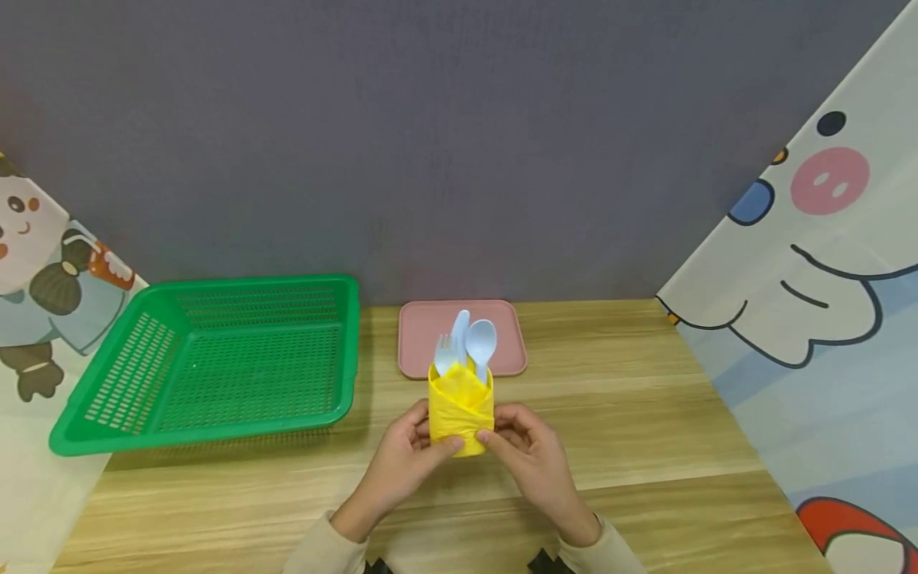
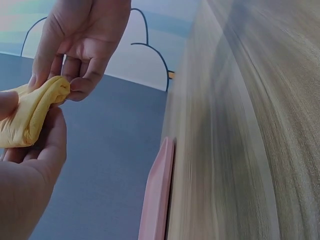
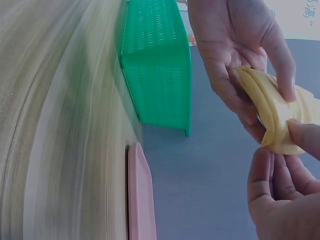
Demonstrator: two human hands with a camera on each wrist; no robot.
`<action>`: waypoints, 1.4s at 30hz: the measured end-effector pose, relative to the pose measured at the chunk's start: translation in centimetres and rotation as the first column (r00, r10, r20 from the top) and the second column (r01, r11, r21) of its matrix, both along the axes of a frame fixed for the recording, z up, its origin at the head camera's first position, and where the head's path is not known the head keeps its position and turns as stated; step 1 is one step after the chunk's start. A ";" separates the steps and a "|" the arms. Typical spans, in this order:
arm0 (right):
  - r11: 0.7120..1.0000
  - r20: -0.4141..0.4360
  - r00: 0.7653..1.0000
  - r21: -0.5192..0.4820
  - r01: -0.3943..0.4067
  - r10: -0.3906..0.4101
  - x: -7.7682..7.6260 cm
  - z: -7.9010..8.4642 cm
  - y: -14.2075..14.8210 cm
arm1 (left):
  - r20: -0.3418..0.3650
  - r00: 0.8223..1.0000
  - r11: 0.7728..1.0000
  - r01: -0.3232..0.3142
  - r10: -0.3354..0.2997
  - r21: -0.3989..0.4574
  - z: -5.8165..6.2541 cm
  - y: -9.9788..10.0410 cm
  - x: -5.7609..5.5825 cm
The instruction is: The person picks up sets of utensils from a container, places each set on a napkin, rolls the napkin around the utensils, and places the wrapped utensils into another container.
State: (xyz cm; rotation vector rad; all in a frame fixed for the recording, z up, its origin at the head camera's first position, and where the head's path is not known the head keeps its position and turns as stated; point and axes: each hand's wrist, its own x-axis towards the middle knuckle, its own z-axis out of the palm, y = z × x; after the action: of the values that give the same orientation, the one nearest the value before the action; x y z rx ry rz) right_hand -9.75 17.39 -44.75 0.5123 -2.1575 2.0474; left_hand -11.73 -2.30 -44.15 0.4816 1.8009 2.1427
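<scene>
Both hands hold up a folded yellow napkin (image 1: 461, 410) above the table. A pale blue fork (image 1: 445, 355), knife (image 1: 460, 331) and spoon (image 1: 481, 341) stick out of its top; their lower ends are hidden in the folds. My left hand (image 1: 409, 449) pinches the napkin's lower left side, thumb in front and fingers behind. On the lower right side my right hand (image 1: 534, 454) pinches it the same way. Both wrist views show the napkin's thick folded bottom edge (image 2: 35, 110) between the thumbs and fingers. Behind the bundle lies a pink tray (image 1: 413, 339), partly covered by the cutlery.
A green plastic basket (image 1: 344, 351) with mesh walls stands on the left of the wooden table (image 1: 645, 414). A grey panel (image 1: 459, 159) rises along the table's back edge. Cartoon-printed sheets (image 1: 861, 319) flank the table on both sides.
</scene>
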 end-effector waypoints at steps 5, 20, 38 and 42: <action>1.000 -0.008 1.000 0.001 -0.013 0.013 -0.1 -0.2 0.0 | -0.049 0.999 0.999 -0.013 0.012 -0.036 1.7 -0.1 0.4; 0.994 -0.037 0.994 -0.029 -0.104 0.103 0.0 0.1 0.0 | 0.008 1.000 0.999 0.028 -0.029 0.019 -0.9 -0.9 -0.2; 0.996 -0.013 0.996 -0.021 -0.090 0.089 -0.5 -0.3 -0.2 | -0.052 0.999 1.000 0.000 -0.001 -0.002 -0.2 -1.1 -0.2; 0.995 -0.003 0.996 -0.017 -0.094 0.094 -0.6 0.0 -0.4 | -0.056 0.998 1.000 -0.015 0.014 -0.020 1.4 -1.2 0.2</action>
State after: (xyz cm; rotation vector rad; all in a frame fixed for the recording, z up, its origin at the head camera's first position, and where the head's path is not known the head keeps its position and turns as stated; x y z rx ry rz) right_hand -10.31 16.99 -44.77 0.6254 -2.1519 2.1100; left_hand -11.54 -3.53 -42.70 0.5308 1.8593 2.1386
